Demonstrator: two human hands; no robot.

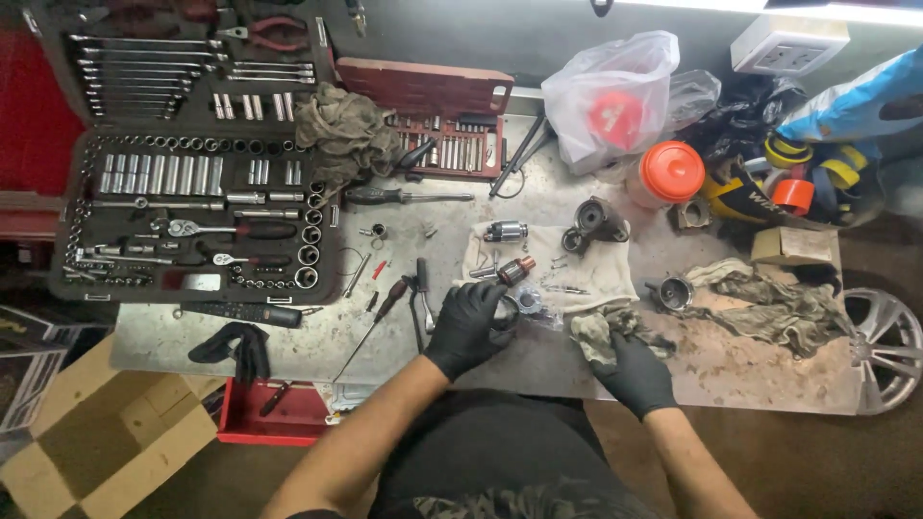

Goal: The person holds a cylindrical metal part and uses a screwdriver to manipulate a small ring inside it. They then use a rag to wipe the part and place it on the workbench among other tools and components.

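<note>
From the head camera, the left hand [468, 322], in a black glove, is clenched over a small round metal part [524, 303] at the near edge of a pale cloth [596, 269] spread on the steel workbench [404, 216]; the part is mostly hidden by the fingers. The right hand [633, 373], also gloved, presses down on a crumpled dirty rag [601, 330] just beside that cloth, fingers curled into it. On the cloth lie a copper-wound armature [515, 270] and a small cylindrical motor piece [505, 231]. An open socket set case [197, 183] fills the bench's left side, with a screwdriver [375, 322] near the left hand.
</note>
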